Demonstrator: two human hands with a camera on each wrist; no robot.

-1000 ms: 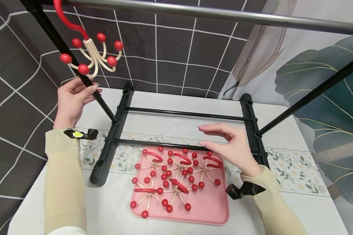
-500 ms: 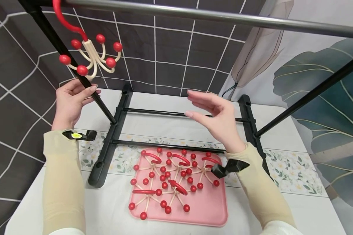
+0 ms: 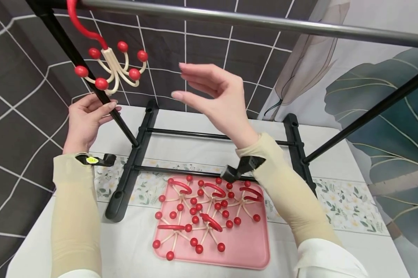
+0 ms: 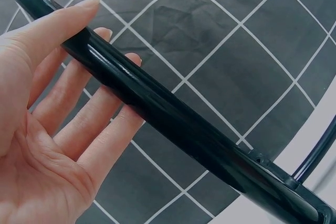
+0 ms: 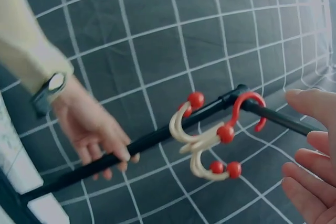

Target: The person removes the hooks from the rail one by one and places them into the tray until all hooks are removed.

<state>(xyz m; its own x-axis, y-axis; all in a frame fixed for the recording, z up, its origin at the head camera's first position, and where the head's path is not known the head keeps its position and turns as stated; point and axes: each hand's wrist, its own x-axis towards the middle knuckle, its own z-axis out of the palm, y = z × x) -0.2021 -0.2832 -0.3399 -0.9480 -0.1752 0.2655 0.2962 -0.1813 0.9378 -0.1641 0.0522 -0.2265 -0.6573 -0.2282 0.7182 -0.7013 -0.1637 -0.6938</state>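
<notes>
My left hand (image 3: 87,120) holds the left slanting black post (image 3: 124,126) of a rack. In the left wrist view its thumb lies across the front of the post (image 4: 173,121) and the fingers pass behind. From the silver top bar (image 3: 229,17) hangs a multi-prong hook (image 3: 112,63) with a red curved top and cream prongs tipped with red balls. My right hand (image 3: 217,98) is in the air to the right of this hook, thumb and fingers apart, with nothing between them. The right wrist view shows the red hook end (image 5: 249,100) over the bar.
A pink tray (image 3: 245,249) on the white table bears several more red-and-cream hooks (image 3: 209,224). Black crossbars (image 3: 195,133) join the rack's feet (image 3: 125,185). Behind stands a dark gridded backdrop (image 3: 202,50); the right post (image 3: 368,119) slants at the right.
My right hand has risen from near the tray's back right corner, moving up and left toward the hanging hook. The left hand stays on the post.
</notes>
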